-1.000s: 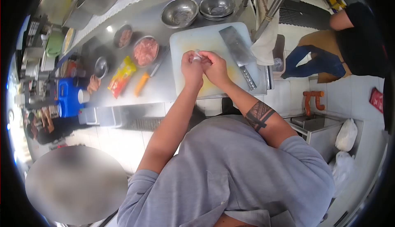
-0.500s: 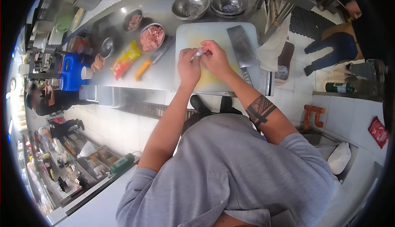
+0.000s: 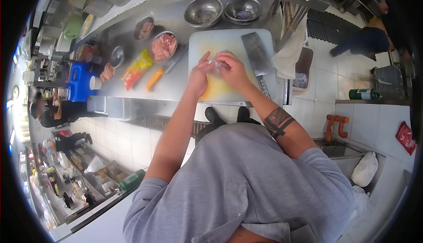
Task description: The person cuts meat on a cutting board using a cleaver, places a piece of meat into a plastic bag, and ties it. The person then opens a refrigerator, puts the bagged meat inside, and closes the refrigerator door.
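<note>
My left hand (image 3: 200,76) and my right hand (image 3: 233,70) meet over the white cutting board (image 3: 202,40), which has yellow stains. Between their fingertips is a small, whitish, translucent item (image 3: 216,64), too small to make out; the fingers of both hands close on it. A wide cleaver (image 3: 257,53) lies on the board to the right of my hands. Left of the board are a knife with a yellow handle (image 3: 154,79), a yellow and red packet (image 3: 137,69) and a metal bowl of pink raw meat (image 3: 164,46).
Two metal bowls (image 3: 203,11) (image 3: 243,9) stand behind the board. A blue jug (image 3: 80,81) and white cup (image 3: 95,83) are at the counter's left end. One person (image 3: 368,40) is at the far right, others (image 3: 55,111) at the left.
The camera view has shifted. My hands stay together at the small item, with the fingers changing position. The person on the right has moved farther away.
</note>
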The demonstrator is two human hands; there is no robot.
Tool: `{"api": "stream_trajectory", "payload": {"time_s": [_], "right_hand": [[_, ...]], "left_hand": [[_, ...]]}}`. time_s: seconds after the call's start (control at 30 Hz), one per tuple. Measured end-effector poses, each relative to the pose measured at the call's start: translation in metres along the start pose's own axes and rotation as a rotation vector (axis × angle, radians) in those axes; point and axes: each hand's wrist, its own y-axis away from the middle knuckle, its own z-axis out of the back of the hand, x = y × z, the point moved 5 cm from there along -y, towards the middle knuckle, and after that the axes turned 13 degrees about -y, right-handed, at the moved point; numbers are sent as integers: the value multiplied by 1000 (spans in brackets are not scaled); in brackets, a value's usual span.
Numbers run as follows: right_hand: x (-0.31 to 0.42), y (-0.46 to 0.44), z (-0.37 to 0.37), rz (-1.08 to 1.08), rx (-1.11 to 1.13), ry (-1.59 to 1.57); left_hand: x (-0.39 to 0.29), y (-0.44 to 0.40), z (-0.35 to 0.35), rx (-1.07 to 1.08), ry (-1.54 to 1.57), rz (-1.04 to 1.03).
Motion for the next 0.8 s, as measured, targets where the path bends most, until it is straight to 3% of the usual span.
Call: {"api": "stream_trajectory", "payload": {"time_s": [0.03,0.17,0.23,0.27,0.33,0.37,0.43,0.47,0.53,0.57,0.63,0.8], "right_hand": [[6,-1,0,126,-5,18],[25,8,2,107,-36,145],[11,11,2,-138,-26,155],[9,11,0,-141,-17,152],[10,12,-2,-91,-6,192],[10,14,-2,-90,-4,194],[20,19,-6,17,24,265],[22,21,-7,20,29,267],[32,26,-10,127,28,204],[33,27,-9,131,31,206],[22,32,-8,-73,91,184],[20,34,-10,-159,37,128]], "left_hand": [[-4,0,0,-19,-29,-14],[-10,5,-5,26,-216,-52],[-15,8,-7,-22,-391,-124],[-14,10,-7,-31,-387,-121],[-19,17,-5,-241,-514,-211],[-17,20,-13,-242,-511,-212],[-30,39,-21,-524,-581,-143],[-22,39,-19,-526,-577,-145],[-19,44,-19,-642,-868,-438],[-16,44,-18,-645,-864,-441],[-9,46,-14,-612,-772,-262],[-16,42,-14,-566,-738,-168]]}}
